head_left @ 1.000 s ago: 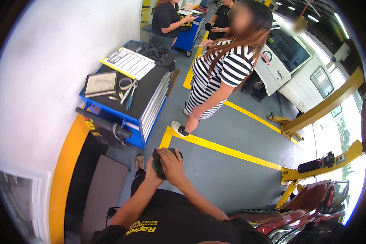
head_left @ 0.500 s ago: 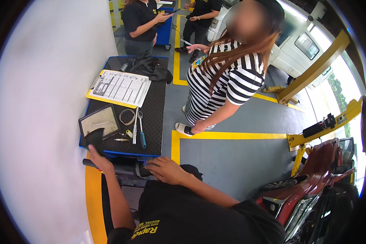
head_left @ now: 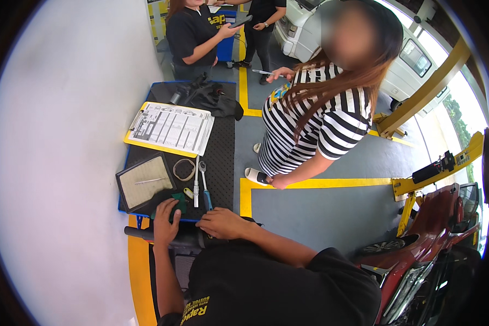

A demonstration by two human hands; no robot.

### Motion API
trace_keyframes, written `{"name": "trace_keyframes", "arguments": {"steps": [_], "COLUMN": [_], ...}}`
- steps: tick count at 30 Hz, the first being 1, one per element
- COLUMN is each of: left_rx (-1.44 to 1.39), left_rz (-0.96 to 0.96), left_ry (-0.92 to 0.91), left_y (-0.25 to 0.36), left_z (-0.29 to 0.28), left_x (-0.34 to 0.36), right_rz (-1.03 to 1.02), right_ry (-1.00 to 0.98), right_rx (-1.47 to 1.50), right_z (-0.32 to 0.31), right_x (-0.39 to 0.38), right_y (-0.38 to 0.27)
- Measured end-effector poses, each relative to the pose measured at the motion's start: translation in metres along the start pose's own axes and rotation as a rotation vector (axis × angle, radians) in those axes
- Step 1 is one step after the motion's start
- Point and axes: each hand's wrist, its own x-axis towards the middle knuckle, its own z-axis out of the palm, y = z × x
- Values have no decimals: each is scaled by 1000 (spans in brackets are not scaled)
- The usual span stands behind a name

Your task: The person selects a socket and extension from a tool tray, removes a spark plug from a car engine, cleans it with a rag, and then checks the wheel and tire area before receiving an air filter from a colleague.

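My left hand (head_left: 165, 221) is closed on a dark cloth (head_left: 162, 199) with a green part, low over the cart's near left corner. Beside the cloth lies a panel air filter (head_left: 141, 187) in a dark frame, a thin metal rod (head_left: 149, 181) across it. My right hand (head_left: 221, 223) rests at the cart's near edge, fingers loosely bent, nothing visible in them. Just beyond it lie a ratchet (head_left: 205, 187) with a blue handle and a chrome extension bar (head_left: 196, 185). A brown ring (head_left: 184, 170) and a small yellow-green piece (head_left: 188, 193) sit near the filter.
The blue-edged cart (head_left: 223, 157) has a black dotted mat. A yellow clipboard (head_left: 171, 129) with a printed form and a black cloth bundle (head_left: 214, 100) lie farther back. A person in stripes (head_left: 320, 119) holding a pen stands to the right. A white wall (head_left: 65, 163) borders the left.
My left hand has moved right and down with the cloth, which now covers the spot where a spark plug lay. My right hand's fingers are more bent. The view has shifted slightly.
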Motion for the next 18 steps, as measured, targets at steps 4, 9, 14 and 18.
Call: {"name": "trace_keyframes", "arguments": {"steps": [4,9,14,18], "left_rx": [131,217,321,321], "left_rz": [26,-27,-53,6], "left_ry": [-34,-5,3,69], "left_y": [-1,0,-5,-14], "left_z": [-1,7,18,29], "left_x": [-2,4,17,9], "right_rz": [-11,-43,-24,-38], "right_ry": [11,-18,8,126], "right_rx": [37,20,73,123], "right_z": [1,4,2,5], "right_x": [7,3,5,16], "right_y": [6,2,2,1]}}
